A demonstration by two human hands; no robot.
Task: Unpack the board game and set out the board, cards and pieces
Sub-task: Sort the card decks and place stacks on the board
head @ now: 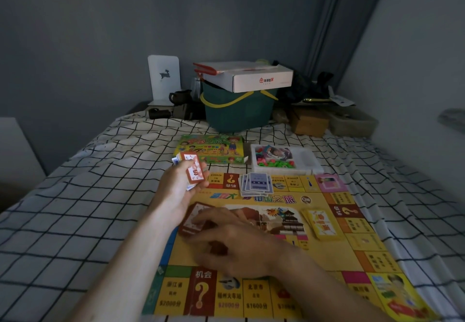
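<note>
Over flat yellow paper game board (334, 253): left hand (181, 186) gripping thick card stack (192, 170); right hand (234, 241) fingers curled, pinching red-brown card (192, 221).

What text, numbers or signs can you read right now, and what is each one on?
"机会" above a large "?": red square on the game board, near edge.
"$2000分": yellow squares either side of it.
"$1600分": next square.
"中国之旅", upside down: board centre.
Red house logo with blurred characters: white carton on the green basket.
Deer silhouette: white stand.
Cards and game box: too blurred.
</note>
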